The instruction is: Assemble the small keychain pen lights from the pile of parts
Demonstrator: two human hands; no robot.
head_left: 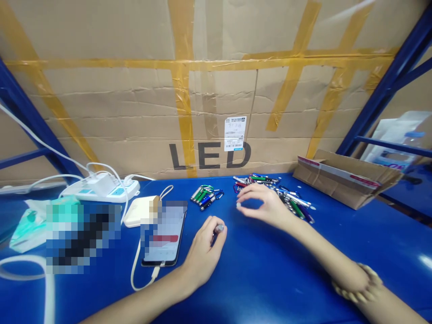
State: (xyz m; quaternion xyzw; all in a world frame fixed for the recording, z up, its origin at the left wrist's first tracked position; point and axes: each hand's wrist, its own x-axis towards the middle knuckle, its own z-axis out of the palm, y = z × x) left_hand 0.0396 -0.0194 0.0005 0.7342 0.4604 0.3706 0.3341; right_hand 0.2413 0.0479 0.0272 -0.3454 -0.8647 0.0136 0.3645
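Observation:
My left hand [205, 247] is closed around a small keychain flashlight [220, 228]; only its silvery end shows between thumb and fingers. To its right, my right hand [265, 204] is raised over the table with thumb and fingers curved into a pinch. A small silvery disc [238, 205] shows at the thumb tip, too small to name surely. Behind and beside this hand lies a loose pile of keychain flashlights [299, 208] in green, blue, silver and red, partly hidden by it. A smaller group of flashlights [204, 196] with carabiner clips lies left of the pile.
A phone [165, 238] lies left of my left hand, cabled to a white power bank [137, 211]. A power strip [111, 191] and tissue pack [30, 229] are farther left. An open cardboard tray [344, 180] stands right; a large carton [141, 112] forms the back.

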